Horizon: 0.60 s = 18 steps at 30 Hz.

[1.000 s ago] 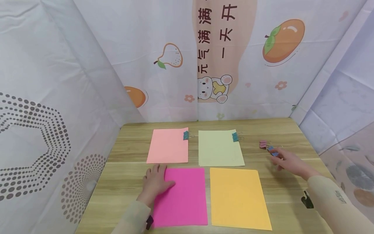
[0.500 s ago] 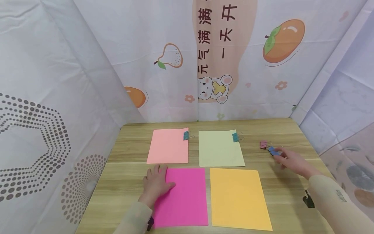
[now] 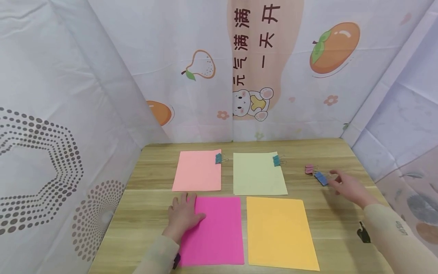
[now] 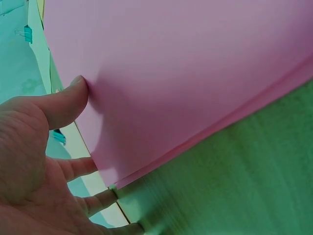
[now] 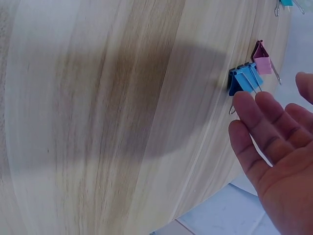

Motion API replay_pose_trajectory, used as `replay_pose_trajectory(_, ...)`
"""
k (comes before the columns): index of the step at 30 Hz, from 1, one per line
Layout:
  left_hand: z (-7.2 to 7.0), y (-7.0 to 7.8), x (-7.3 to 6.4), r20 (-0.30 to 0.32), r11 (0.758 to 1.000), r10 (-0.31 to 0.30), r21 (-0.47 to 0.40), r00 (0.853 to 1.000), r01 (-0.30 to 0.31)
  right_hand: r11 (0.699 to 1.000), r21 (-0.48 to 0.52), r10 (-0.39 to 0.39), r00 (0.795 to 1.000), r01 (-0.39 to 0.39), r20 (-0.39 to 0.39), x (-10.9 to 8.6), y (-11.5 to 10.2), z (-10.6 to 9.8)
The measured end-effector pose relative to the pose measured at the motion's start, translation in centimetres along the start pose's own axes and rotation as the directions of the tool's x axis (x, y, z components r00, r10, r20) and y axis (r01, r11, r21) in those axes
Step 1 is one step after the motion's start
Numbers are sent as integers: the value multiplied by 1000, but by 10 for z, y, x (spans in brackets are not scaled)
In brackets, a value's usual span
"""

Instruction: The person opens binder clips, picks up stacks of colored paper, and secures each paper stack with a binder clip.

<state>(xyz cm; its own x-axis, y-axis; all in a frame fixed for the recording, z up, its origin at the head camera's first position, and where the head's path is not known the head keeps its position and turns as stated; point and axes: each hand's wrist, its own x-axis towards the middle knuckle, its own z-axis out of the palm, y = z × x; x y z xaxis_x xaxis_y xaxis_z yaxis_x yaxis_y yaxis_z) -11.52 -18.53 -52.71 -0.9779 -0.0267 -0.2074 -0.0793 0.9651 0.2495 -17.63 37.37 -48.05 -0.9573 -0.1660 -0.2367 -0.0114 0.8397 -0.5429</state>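
Note:
My left hand (image 3: 184,219) rests with spread fingers at the far left corner of a magenta paper stack (image 3: 215,232). In the left wrist view the thumb overlaps the pink sheets (image 4: 195,73), and the other fingertips reach past the corner onto the wood. On the right, my right hand (image 3: 350,188) hovers by a blue binder clip (image 3: 321,178), its fingers loosely extended. Seen from the right wrist, the fingertips (image 5: 244,103) overlap the wire handles of the blue clip (image 5: 246,78). A pink binder clip (image 3: 309,169) lies just beyond the blue one.
Salmon paper (image 3: 198,171) and pale green paper (image 3: 258,175) lie at the back, each with a teal binder clip on its right edge. A yellow-orange sheet (image 3: 282,232) lies right of the magenta stack. Printed curtains (image 3: 164,45) surround the wooden table (image 3: 137,167).
My right hand has drawn back slightly to the right, leaving more of the blue binder clip in sight. The left hand has stayed on the magenta paper.

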Motion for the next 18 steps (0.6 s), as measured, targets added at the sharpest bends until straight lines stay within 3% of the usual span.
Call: replay_pose_trajectory(18,-4,3,1,24,1000,-7,6,1000,7,995,-92,-25,999,23,-22,13,16,0)
